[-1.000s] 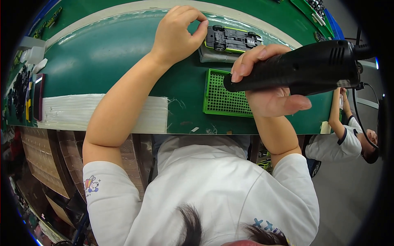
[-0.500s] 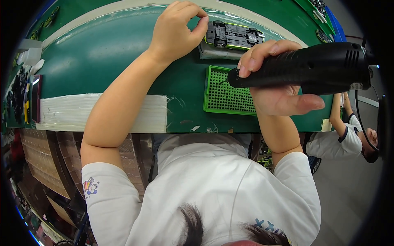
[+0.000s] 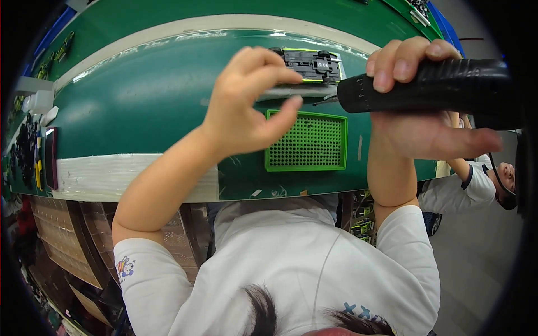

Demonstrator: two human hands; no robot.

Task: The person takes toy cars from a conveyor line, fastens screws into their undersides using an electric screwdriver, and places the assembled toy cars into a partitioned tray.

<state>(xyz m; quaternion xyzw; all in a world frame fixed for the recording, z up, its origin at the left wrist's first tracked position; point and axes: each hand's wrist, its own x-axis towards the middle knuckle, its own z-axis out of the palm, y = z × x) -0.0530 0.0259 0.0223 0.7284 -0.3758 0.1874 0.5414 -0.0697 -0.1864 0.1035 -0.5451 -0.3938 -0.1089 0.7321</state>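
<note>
My right hand (image 3: 412, 120) is wrapped round a black electric screwdriver (image 3: 426, 87), whose thin bit points left, above the far side of a green perforated tray (image 3: 305, 143). Small dark bits sit in some of the tray's holes. My left hand (image 3: 246, 103) hovers left of the tray's far corner, thumb and forefinger apart, with nothing visible between them. Beyond its fingertips a toy car (image 3: 311, 66) lies upside down, black underside up, on a grey padded block (image 3: 288, 92). The hand covers part of the car's left end.
A dark phone-like slab (image 3: 51, 157) and a yellow-handled tool (image 3: 38, 168) lie at the table's left, beside dark small parts (image 3: 23, 145). White tape (image 3: 112, 176) covers the near left edge. A co-worker (image 3: 471, 185) sits at the right. Cardboard boxes (image 3: 67, 241) stand below, left.
My left hand has left the toy car's end and come nearer, its fingers spreading. My right hand has moved the screwdriver right, uncovering the tray. The view has shifted slightly.
</note>
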